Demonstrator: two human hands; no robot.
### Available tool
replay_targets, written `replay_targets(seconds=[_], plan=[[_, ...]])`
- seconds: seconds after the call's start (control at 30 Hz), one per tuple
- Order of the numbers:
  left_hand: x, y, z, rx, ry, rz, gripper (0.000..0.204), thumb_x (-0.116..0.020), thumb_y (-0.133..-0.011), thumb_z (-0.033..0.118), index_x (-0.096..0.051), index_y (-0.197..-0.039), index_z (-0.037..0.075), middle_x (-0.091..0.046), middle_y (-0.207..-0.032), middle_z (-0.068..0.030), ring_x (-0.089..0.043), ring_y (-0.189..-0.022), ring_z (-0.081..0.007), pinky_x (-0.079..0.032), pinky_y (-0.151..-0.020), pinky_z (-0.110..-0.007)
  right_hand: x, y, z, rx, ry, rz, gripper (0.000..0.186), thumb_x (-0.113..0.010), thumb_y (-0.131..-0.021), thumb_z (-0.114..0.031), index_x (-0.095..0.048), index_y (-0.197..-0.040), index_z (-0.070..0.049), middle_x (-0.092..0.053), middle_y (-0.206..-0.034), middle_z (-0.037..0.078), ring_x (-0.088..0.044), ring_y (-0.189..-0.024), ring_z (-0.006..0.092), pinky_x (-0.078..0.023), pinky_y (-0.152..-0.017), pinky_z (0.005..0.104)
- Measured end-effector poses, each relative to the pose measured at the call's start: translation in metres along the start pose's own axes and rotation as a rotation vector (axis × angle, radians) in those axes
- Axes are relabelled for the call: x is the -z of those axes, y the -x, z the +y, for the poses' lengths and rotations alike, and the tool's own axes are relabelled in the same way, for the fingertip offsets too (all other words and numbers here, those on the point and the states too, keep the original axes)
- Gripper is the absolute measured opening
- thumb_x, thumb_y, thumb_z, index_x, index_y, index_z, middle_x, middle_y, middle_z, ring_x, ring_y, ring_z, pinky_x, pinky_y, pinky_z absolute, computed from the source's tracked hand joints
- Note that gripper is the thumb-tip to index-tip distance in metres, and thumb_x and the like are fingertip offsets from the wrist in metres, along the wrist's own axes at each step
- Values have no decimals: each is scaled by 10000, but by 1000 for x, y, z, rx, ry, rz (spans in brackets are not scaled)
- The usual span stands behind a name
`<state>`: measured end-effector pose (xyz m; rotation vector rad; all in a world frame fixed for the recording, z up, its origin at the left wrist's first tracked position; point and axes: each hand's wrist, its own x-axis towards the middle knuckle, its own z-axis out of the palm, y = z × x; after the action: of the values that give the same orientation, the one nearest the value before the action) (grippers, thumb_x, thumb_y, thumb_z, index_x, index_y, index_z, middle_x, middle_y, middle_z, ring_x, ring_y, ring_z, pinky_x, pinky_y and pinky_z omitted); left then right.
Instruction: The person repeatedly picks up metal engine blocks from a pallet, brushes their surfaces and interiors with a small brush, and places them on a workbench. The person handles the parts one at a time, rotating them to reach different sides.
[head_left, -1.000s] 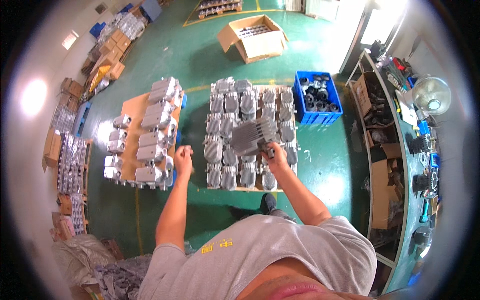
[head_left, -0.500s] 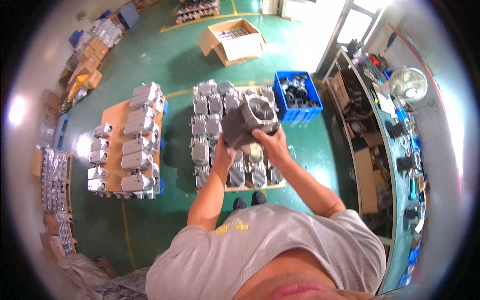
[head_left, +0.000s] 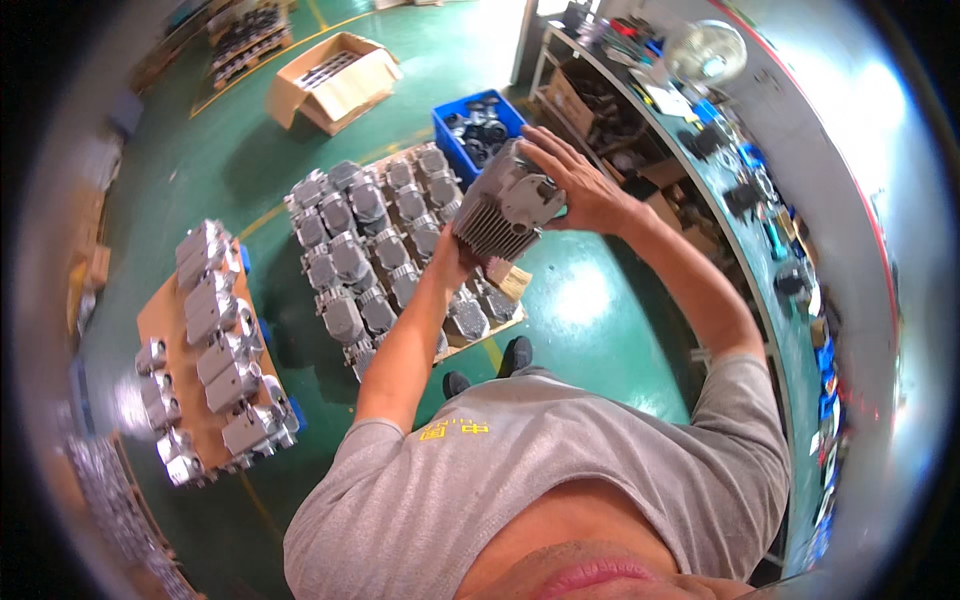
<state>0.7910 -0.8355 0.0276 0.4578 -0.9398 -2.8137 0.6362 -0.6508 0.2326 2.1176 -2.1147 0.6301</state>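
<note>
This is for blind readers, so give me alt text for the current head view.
A person's left hand holds a finned metal block, the right hand against it, above a green floor. Metal parts in rows and a blue crate stand ahead, a cluttered workbench at right.

Castings (head_left: 338, 235) on pallet (head_left: 480, 342) before worker (head_left: 530, 450); board (head_left: 172, 318) with more castings (head_left: 212, 310) to its left. Bin (head_left: 455, 155) by pallet's far right corner, carton (head_left: 352, 100) beyond pallet. Bench (head_left: 788, 350) right, fan (head_left: 706, 55) on it.
</note>
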Motion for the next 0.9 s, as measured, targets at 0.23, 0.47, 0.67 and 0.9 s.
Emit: replay_targets(seconds=[0.23,0.47,0.67,0.9], plan=[[-35,-98,-52,407,-316,25,454,-477,-1033,515,-673,-1243,163,-740,-1102,-13,-733,-938,-175,-625,-750,-388,31,106,44,-194,15,-127,1285,-943,-618,-282,-174,-1636,-127,-240,-1666,179,-235,-1551,371,-268,-1254,527],[-134,-168,-112,489,-748,-14,626,-475,-1001,652,-619,-1332,141,-681,-1250,-98,-718,-947,-212,-598,-778,-395,39,249,111,-480,-188,107,1200,-938,-580,-238,-267,-1567,-107,-380,-1479,218,-397,-1399,405,-384,-1184,506],[-172,-261,-139,262,-1251,166,649,-601,-965,611,-715,-978,-27,-681,-732,-94,-664,-587,-173,-544,-485,-295,28,368,164,-1039,-566,407,1149,-909,-515,-296,-368,-1501,-63,-457,-1416,188,-438,-1368,339,-359,-1195,448],[-306,-292,-200,303,-741,-272,278,-678,-1006,271,-740,-1023,0,-736,-918,-93,-712,-749,-136,-610,-694,-265,17,440,199,-1138,-337,371,1117,-914,-506,-263,-411,-1481,-51,-476,-1409,204,-448,-1358,371,-367,-1174,450]])
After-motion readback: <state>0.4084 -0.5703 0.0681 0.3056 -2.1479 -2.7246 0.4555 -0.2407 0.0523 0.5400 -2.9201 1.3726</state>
